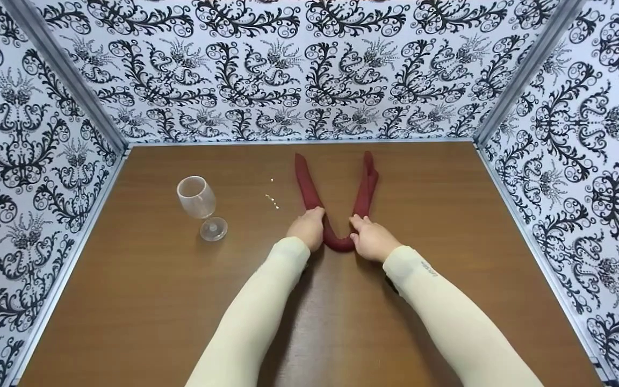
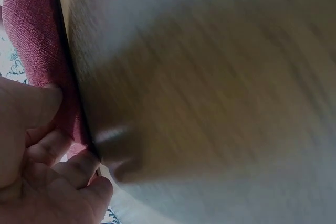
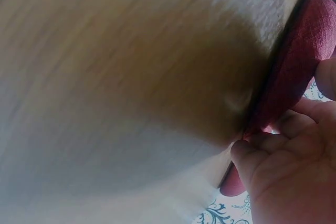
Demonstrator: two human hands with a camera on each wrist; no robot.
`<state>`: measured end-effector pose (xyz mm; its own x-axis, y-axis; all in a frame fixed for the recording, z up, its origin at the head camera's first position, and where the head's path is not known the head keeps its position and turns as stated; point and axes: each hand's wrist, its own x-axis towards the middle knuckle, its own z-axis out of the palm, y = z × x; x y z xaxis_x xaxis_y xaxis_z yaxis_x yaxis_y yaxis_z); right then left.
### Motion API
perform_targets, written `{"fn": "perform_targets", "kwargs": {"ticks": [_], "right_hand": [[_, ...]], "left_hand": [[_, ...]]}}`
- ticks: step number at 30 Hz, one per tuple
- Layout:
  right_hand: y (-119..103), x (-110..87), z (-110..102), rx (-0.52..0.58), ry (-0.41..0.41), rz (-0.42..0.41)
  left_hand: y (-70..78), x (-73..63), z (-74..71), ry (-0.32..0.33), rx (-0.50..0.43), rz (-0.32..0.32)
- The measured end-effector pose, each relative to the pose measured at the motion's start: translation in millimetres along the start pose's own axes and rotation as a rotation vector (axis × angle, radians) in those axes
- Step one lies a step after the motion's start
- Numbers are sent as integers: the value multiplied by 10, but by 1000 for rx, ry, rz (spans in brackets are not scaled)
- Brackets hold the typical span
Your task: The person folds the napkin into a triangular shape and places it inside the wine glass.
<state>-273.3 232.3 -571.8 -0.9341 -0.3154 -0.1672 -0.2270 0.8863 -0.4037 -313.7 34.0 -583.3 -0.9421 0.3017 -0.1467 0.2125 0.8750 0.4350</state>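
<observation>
A rolled dark red cloth napkin lies on the wooden table, bent into a narrow U whose curve faces me and whose two ends spread apart toward the back. My left hand holds its left leg just above the curve. On the opposite leg, my right hand does the same. The left wrist view shows thumb and fingers on either side of the roll. Seen from the right wrist, the fingers sit against the cloth, with the thumb at its upper side.
To the left stands a clear stemmed glass with a round foot. Several small white bits are scattered between it and the napkin. Patterned walls with metal edging close off the table's back and sides.
</observation>
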Motion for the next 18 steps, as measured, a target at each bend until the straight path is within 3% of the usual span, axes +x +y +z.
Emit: {"fn": "perform_targets", "kwargs": {"ticks": [4,10,14,18], "right_hand": [[19,28,46,34,11,5],[23,33,36,75,2,35],[2,32,10,54,-27,30],[-9,26,10,33,-45,2]], "left_hand": [[-29,41,35,27,-74,-32],[-63,38,49,74,-94,32],[-75,17,61,109,-130,39],[-70,19,64,95,-74,45]]}}
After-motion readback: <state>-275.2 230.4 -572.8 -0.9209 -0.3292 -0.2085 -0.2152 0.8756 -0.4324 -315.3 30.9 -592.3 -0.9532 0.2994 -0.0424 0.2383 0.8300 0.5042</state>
